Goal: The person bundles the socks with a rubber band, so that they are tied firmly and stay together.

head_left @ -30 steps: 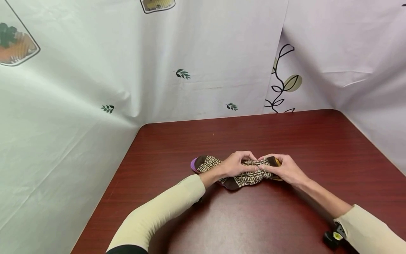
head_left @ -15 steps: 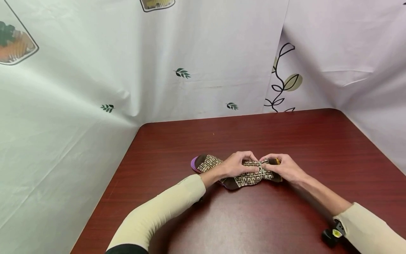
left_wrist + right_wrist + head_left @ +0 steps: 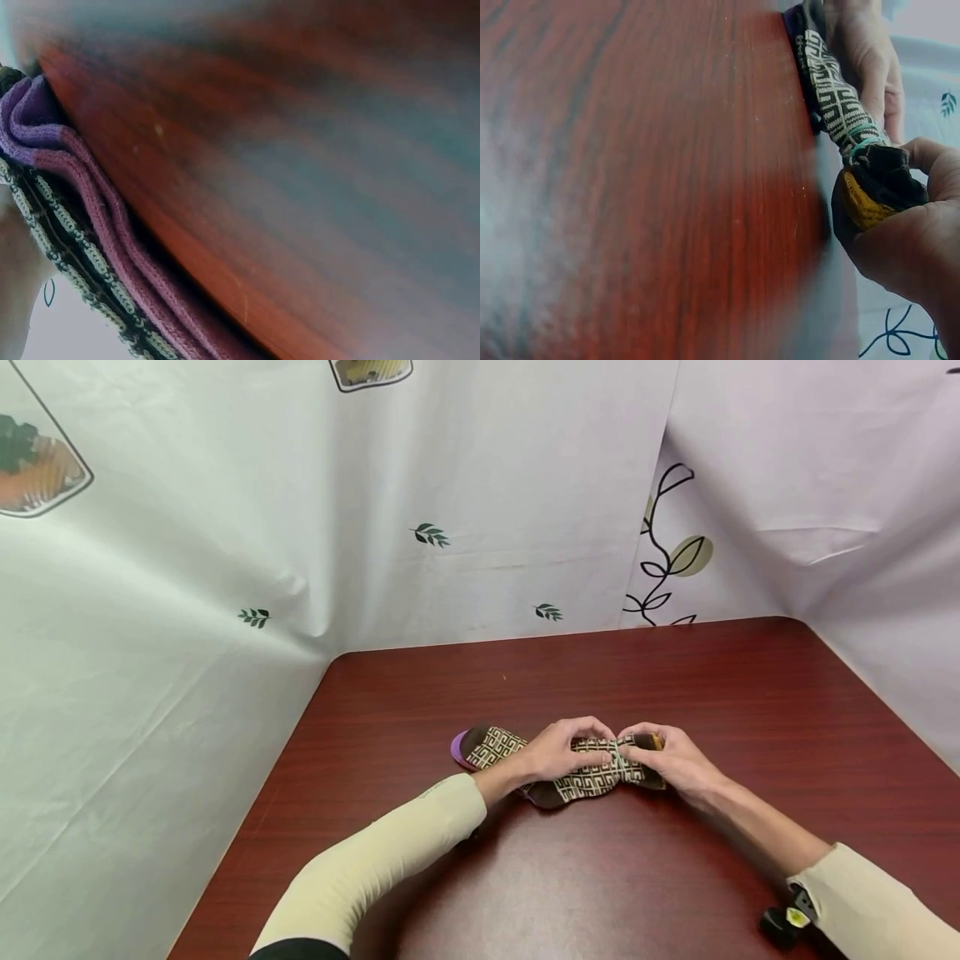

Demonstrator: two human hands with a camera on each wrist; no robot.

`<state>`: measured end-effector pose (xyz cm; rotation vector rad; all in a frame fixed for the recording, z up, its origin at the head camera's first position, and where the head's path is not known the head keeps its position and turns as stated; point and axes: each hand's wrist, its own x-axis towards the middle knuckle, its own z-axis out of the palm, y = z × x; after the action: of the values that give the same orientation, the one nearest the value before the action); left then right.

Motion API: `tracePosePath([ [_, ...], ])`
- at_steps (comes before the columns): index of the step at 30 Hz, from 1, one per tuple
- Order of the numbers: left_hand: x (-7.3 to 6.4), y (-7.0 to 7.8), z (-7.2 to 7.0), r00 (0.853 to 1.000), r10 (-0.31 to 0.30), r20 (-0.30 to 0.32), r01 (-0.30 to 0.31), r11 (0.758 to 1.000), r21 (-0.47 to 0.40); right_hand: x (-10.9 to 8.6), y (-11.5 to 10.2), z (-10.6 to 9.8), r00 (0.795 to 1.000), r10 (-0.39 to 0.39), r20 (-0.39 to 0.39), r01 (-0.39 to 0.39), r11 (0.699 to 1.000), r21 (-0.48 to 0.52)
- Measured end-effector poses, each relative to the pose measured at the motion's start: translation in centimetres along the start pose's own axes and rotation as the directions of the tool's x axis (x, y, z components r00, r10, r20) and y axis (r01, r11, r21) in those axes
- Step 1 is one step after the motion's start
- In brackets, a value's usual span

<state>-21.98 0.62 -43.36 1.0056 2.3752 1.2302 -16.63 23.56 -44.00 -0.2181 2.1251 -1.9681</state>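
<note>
A bundle of brown-and-cream patterned socks lies across the middle of the table, cinched near the cuffs. A thin pale green band circles that narrow part in the right wrist view. My left hand holds the bundle just left of the band, thumb in front and fingers behind. Gripping the cuff end is my right hand, its thumb and fingertips at the band. A yellow layer shows inside the dark cuff. Pink and purple sock layers lie along the patterned ones in the left wrist view.
The reddish-brown table extends around the bundle on all sides. White printed cloth hangs behind it and at both sides. A black wrist device sits under the right sleeve.
The right thumb and fingertips have slid slightly right along the cuff, uncovering the cinched spot and the band. The left hand has stayed nearly still on the socks.
</note>
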Motion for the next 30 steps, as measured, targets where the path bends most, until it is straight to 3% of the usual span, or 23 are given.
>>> tracePosePath([
  [8,0.1,-0.2,0.1,1.000,0.002,-0.025,-0.002,1.000,-0.007,-0.3,-0.1,-0.7,0.997,0.058,0.049,-0.060,0.997,0.056],
  [16,0.1,-0.1,0.1,0.998,-0.013,-0.068,0.013,1.000,-0.006,-0.7,0.3,-1.3,0.990,0.063,0.127,-0.087,0.978,0.192],
  [30,0.2,-0.3,0.2,0.997,-0.049,-0.053,0.049,0.999,0.006,-0.5,0.1,-1.7,0.987,0.082,0.138,-0.093,0.992,0.080],
])
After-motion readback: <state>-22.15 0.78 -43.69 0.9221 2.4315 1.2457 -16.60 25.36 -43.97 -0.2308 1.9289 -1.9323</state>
